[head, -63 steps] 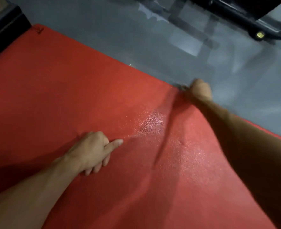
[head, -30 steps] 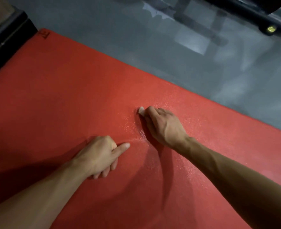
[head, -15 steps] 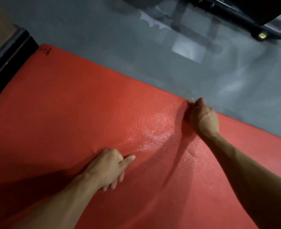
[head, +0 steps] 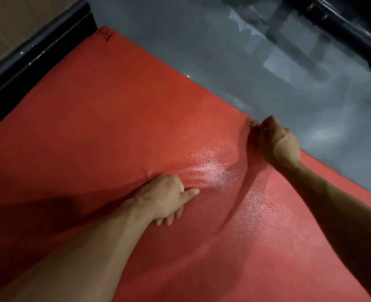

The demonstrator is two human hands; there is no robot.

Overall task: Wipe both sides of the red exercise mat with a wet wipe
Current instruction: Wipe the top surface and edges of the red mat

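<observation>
**Wiping at the far edge of the mat**

Red foam exercise mat [head: 119, 127], lying flat on a glossy grey floor [head: 202, 40], one corner close beside a black baseboard [head: 27, 53]. Damp sheen just inboard of the gripping hand, spreading back toward the bracing hand: probably freshly wiped, so this face looks partly done, underside not yet reached. Right hand [head: 275, 141] at the mat's far border, fingers curled round a small pale wad, most likely the wet wipe [head: 253, 123], pressed where mat meets floor. Left hand [head: 167, 197] nearer the body, knuckles down, fingers curled holding nothing, index finger pointing toward the sheen; apparently there to pin the mat against sliding. Beyond the grip, dark metal equipment frame [head: 343, 33], well apart from the mat.
</observation>
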